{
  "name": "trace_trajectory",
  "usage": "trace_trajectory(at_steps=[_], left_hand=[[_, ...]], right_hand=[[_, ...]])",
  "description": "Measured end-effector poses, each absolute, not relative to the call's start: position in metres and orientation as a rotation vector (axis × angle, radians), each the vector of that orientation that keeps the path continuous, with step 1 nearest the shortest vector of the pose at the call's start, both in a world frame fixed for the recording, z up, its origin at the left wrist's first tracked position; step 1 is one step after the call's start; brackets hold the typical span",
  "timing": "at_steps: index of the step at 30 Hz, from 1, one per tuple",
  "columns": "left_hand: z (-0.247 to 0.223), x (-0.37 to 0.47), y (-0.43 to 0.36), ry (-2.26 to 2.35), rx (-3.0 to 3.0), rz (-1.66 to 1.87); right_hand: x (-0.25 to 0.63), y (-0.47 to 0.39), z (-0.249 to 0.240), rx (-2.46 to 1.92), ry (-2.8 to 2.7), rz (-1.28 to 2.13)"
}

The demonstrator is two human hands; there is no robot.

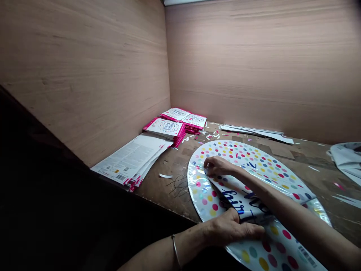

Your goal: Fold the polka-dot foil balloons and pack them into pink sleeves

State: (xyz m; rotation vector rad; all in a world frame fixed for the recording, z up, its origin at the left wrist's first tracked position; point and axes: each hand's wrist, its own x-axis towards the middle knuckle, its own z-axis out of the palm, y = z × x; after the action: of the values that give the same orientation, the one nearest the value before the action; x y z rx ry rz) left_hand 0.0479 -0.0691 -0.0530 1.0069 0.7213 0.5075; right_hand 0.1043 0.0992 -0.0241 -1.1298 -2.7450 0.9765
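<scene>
A flat, uninflated foil balloon [265, 162] with coloured dots and dark blue birthday lettering lies in front of me, partly folded over on itself. Its near part hangs past the table edge, and a barcode shows there. My right hand [219, 165] reaches across it with closed fingers, pinching the foil near its left side. Below, my left hand [235, 227], with a thin bracelet at the wrist, grips the near fold between thumb and fingers. Part of the lettering is hidden by my right forearm. Whether more than one balloon lies there, I cannot tell.
Pink-edged printed packets [166, 128] stand in stacks at the back left. Nearer lie fanned printed cards [131, 156]. White strips [256, 132] rest along the back wall [254, 67], and crumpled white material [348, 156] sits at right. Paper scraps and dark threads [177, 186] litter the table [160, 195].
</scene>
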Motion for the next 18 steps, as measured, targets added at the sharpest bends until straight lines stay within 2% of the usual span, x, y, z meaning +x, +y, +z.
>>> trace_trajectory(at_steps=[10,14,18], left_hand=[[-0.05,0.049,-0.072,0.679,1.096,0.511],[-0.024,0.043,-0.064,0.802,1.527,0.342],[0.009,0.022,-0.029,1.016,2.318,0.292]], right_hand=[[0.104,0.102,-0.013,-1.093,-2.687,0.987],[0.136,0.092,0.049,-1.086,-2.539,0.856],[0.193,0.044,0.127,-1.013,-2.17,0.232]])
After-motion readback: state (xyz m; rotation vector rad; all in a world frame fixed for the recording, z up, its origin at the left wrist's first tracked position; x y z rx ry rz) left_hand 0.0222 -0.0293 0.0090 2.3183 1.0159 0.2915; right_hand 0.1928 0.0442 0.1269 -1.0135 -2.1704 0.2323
